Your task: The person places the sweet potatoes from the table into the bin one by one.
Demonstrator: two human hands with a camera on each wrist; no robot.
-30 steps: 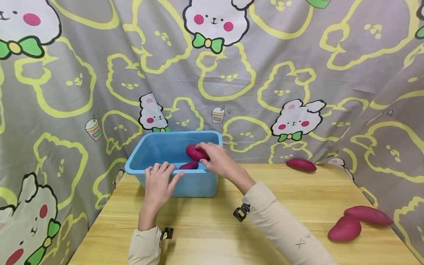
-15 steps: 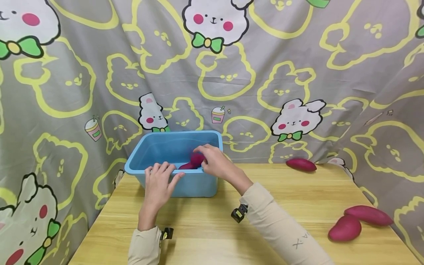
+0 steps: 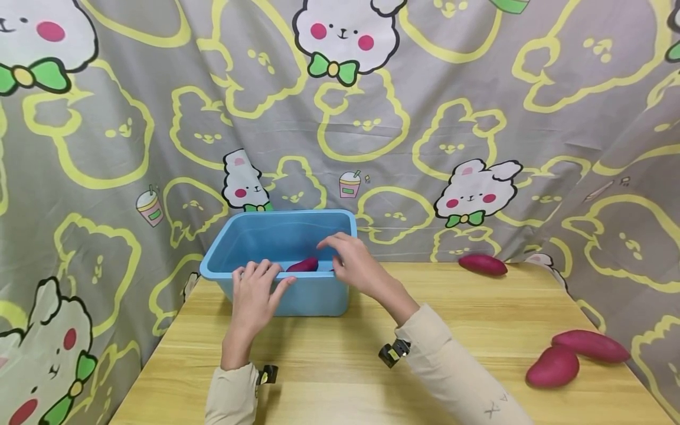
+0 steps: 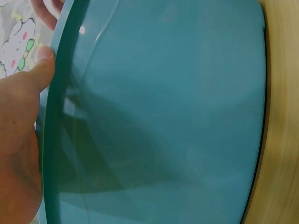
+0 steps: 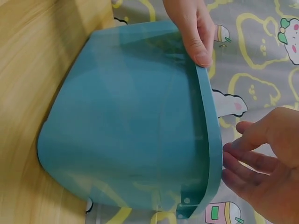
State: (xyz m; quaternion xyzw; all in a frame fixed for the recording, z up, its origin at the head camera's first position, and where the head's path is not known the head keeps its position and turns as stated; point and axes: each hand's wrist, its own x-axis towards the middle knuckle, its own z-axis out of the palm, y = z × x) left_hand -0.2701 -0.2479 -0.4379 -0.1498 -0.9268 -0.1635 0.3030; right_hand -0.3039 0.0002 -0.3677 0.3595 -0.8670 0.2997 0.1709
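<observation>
A blue plastic tub (image 3: 313, 298) stands on the wooden table against the patterned cloth. My left hand (image 3: 254, 298) holds its near rim, fingers over the edge; the left wrist view shows the thumb (image 4: 43, 67) at the rim. My right hand (image 3: 355, 262) hovers at the tub's right end with nothing in its grasp, and its fingers (image 5: 247, 163) are loosely bent and spread in the right wrist view. Inside the tub a purple-red sweet potato (image 3: 304, 265) shows above the near rim. Only a dark sliver of another shows by the right hand; the wall hides the rest.
On the table's right side lie two sweet potatoes, a rounder one (image 3: 553, 366) and a longer one (image 3: 591, 346). A third sweet potato (image 3: 483, 265) lies at the back edge by the cloth (image 3: 395, 195). The cloth hangs behind and on both sides.
The right hand lowered a sweet potato into the tub and let it go, then drew slightly up and right. The left hand has stayed on the rim.
</observation>
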